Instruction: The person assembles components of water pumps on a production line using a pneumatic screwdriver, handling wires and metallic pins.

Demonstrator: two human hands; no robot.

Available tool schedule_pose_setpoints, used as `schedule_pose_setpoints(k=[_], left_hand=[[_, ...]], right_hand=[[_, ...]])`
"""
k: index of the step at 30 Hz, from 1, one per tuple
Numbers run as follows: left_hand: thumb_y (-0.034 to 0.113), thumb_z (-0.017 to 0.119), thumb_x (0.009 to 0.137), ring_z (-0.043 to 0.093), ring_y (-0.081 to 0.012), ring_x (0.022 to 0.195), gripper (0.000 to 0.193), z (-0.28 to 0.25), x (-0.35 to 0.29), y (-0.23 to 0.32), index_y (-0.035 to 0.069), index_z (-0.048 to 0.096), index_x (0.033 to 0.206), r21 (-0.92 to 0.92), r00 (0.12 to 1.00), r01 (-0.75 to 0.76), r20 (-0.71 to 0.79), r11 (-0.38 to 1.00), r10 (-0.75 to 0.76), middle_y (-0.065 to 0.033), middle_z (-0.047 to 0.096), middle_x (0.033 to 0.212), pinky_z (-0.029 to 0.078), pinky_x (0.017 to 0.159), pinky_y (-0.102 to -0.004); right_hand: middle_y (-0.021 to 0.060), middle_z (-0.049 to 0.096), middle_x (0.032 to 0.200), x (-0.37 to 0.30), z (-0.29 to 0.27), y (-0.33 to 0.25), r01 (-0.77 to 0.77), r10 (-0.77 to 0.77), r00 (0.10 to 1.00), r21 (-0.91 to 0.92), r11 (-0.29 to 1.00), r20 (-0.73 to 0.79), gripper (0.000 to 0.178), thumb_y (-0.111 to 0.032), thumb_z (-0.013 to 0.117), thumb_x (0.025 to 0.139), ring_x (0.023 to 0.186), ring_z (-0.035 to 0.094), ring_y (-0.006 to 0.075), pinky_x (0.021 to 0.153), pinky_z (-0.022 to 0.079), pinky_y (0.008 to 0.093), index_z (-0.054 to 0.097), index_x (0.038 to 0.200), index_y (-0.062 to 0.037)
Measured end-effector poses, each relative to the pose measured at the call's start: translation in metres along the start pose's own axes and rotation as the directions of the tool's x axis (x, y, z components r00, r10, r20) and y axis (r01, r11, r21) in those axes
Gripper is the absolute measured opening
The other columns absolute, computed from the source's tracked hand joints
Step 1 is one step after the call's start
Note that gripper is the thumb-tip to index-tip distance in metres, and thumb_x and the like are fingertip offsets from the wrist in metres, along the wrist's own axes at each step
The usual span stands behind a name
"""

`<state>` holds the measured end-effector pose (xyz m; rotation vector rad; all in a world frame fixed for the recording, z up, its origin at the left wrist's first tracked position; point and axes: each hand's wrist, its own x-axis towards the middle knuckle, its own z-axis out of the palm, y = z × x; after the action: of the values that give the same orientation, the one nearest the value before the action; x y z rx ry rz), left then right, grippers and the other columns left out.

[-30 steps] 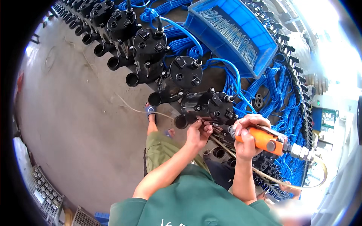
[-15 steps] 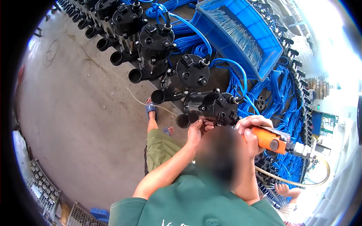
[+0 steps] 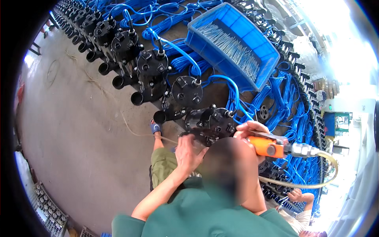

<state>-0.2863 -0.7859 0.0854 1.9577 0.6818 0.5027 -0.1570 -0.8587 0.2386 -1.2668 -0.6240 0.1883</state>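
My right hand grips an orange air tool, with a silver coupling and a yellowish hose at its rear. The tool's working end is hidden behind a blurred dark shape. It lies close to the top of the nearest black pump, which is tilted over on its side. My left hand is over that pump's lower end, about where its outlet pipe is. Its fingers are smeared by motion, and their hold cannot be made out. Beside this pump stands another black pump with a blue cable.
A long row of black pumps runs to the far left. Coiled blue cables lie behind them, around a blue crate of thin pale rods. The hose loops at right. Another person's hand is at lower right.
My left hand has moved from the nearest pump's side toward its outlet end. My right hand keeps hold of the air tool. The whole view has shifted, with the pumps now lower and farther left.
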Motion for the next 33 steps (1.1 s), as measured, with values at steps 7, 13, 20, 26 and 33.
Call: schedule_pose_setpoints(k=[7, 13, 20, 26, 33], left_hand=[[0.018, 0.097, 0.049, 0.047, -0.0415, 0.132, 0.133, 0.019, 0.066, -0.037, -0.001, 0.017, 0.153, -0.244, 0.966, -0.216, 0.089, 0.945, 0.244, -0.0248, 0.041, 0.149, 0.040, 0.111, -0.0470], [0.020, 0.098, 0.050, 0.051, -0.0391, 0.130, 0.124, 0.015, 0.084, -0.043, 0.004, 0.028, 0.151, -0.429, 0.931, -0.206, 0.192, 0.879, 0.312, -0.0207, 0.047, 0.147, 0.043, 0.109, -0.0451], [0.023, 0.098, 0.050, 0.052, -0.0403, 0.126, 0.121, 0.021, 0.082, -0.054, 0.005, 0.031, 0.150, -0.419, 0.937, -0.189, 0.195, 0.888, 0.292, -0.0196, 0.052, 0.140, 0.043, 0.108, -0.0460], [0.023, 0.096, 0.051, 0.053, -0.0393, 0.125, 0.112, 0.025, 0.080, -0.059, 0.004, 0.037, 0.144, -0.427, 0.942, -0.210, 0.153, 0.879, 0.300, -0.0197, 0.051, 0.140, 0.044, 0.107, -0.0452], [0.025, 0.095, 0.055, 0.058, -0.0380, 0.122, 0.104, 0.025, 0.080, -0.044, 0.003, 0.040, 0.141, -0.375, 0.923, -0.336, 0.050, 0.864, 0.381, -0.0210, 0.056, 0.134, 0.048, 0.102, -0.0449]], right_hand=[[0.0165, 0.065, 0.098, 0.063, 0.041, -0.006, 0.209, -0.210, 0.972, -0.021, 0.978, -0.110, 0.034, 0.003, 0.057, 0.082, 0.068, 0.061, 0.0164, 0.065, 0.054, 0.0293, 0.053, 0.116, 0.0023], [0.0132, 0.068, 0.091, 0.075, 0.038, 0.044, 0.004, -0.027, 0.994, -0.205, 0.979, -0.108, 0.021, 0.007, 0.059, 0.081, 0.067, 0.065, 0.0148, 0.065, 0.056, 0.0287, 0.059, 0.102, 0.0027], [0.0177, 0.068, 0.103, 0.079, 0.042, 0.043, 0.011, -0.031, 0.997, -0.264, 0.964, -0.069, 0.034, 0.002, 0.057, 0.084, 0.069, 0.064, 0.0146, 0.066, 0.055, 0.0289, 0.056, 0.118, 0.0022], [0.0201, 0.066, 0.098, 0.042, 0.060, 0.011, -0.034, 0.039, 0.998, -0.118, 0.992, 0.040, 0.040, -0.001, 0.057, 0.079, 0.065, 0.061, 0.0161, 0.065, 0.053, 0.0312, 0.053, 0.119, 0.0048], [0.0104, 0.069, 0.097, 0.014, 0.046, 0.037, -0.067, 0.072, 0.993, -0.060, 0.996, 0.092, 0.025, 0.006, 0.060, 0.084, 0.082, 0.068, 0.0150, 0.074, 0.056, 0.0285, 0.060, 0.108, 0.0004]])
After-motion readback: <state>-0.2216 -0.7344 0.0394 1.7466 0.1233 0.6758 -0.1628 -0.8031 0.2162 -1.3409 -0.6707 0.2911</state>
